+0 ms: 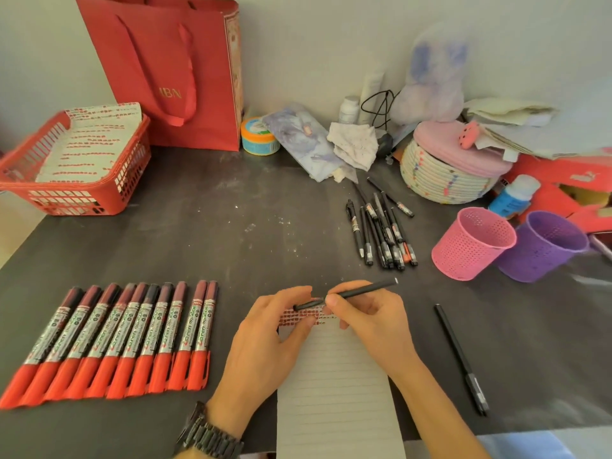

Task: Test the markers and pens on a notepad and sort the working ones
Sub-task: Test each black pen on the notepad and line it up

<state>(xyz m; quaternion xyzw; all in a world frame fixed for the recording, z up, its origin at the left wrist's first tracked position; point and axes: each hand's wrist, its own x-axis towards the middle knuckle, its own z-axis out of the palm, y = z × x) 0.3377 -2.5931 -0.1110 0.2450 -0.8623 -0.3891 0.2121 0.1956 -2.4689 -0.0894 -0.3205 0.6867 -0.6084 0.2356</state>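
Two hands meet over the top edge of the notepad (334, 392), which lies on the dark tabletop (215, 233) at front centre. The right hand (367, 323) pinches a black pen (364, 290) by its barrel between thumb and forefinger. The left hand (271, 339) curls its fingers (291, 295) round the pen's left end, pinching it. Red scribbles (298, 318) cross the pad's top lines. A row of red markers (116, 339) lies to the left and a pile of pens (381, 233) lies behind. A lone pen (460, 359) lies to the right, and a pink cup (473, 246) and a purple cup (543, 250) sit beyond it.
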